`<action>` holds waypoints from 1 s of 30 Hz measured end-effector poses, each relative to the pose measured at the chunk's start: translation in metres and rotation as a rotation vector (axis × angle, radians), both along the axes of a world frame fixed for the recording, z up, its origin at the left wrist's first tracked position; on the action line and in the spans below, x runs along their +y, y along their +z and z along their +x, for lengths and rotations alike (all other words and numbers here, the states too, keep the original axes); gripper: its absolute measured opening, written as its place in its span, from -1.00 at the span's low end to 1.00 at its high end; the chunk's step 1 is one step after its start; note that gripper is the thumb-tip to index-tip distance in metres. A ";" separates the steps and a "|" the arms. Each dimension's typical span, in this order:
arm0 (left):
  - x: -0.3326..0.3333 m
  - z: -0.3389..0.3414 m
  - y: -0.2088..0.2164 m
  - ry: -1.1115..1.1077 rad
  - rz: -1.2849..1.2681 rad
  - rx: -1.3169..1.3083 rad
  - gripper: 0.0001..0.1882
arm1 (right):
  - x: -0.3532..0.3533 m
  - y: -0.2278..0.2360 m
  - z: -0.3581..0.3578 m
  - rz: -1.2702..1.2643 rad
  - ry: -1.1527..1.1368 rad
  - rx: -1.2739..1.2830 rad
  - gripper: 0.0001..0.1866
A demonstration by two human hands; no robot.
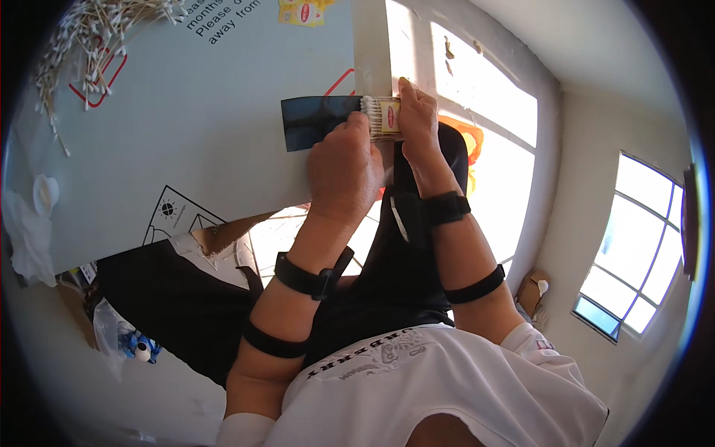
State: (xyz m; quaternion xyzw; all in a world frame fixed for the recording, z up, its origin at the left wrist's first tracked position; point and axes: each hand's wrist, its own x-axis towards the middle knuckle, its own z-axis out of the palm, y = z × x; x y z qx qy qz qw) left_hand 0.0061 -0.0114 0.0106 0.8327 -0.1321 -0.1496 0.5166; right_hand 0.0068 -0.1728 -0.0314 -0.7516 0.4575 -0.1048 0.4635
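Observation:
A flat pack of cotton swabs (386,119) with a yellow label is between my hands at the right edge of the grey board surface. My right hand (419,119) pinches the pack's right end. My left hand (344,167) is closed at its left lower side, thumb against the white swab tips; its other fingers are mostly hidden. A dark, glossy rectangular sheet (309,134) lies just left of the tips, partly covered by my left hand. Loose cotton swabs (95,56) are heaped at the far left.
Yellow printed labels (302,13) lie at the far edge of the grey board (201,134). Crumpled white plastic (30,231) is at its left edge. My knees are under and beside the board. An orange item (465,141) sits beyond my right knee.

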 end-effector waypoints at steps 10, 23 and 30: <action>-0.003 0.001 0.005 -0.032 0.123 -0.008 -0.89 | 0.003 0.002 0.001 -0.037 0.030 0.036 -0.44; -0.005 -0.006 0.000 -0.024 0.186 -0.194 -0.88 | 0.004 0.000 0.002 -0.078 0.051 0.064 -0.45; -0.005 -0.006 -0.002 -0.023 0.200 -0.219 -0.87 | 0.006 0.001 0.003 -0.092 0.060 0.076 -0.46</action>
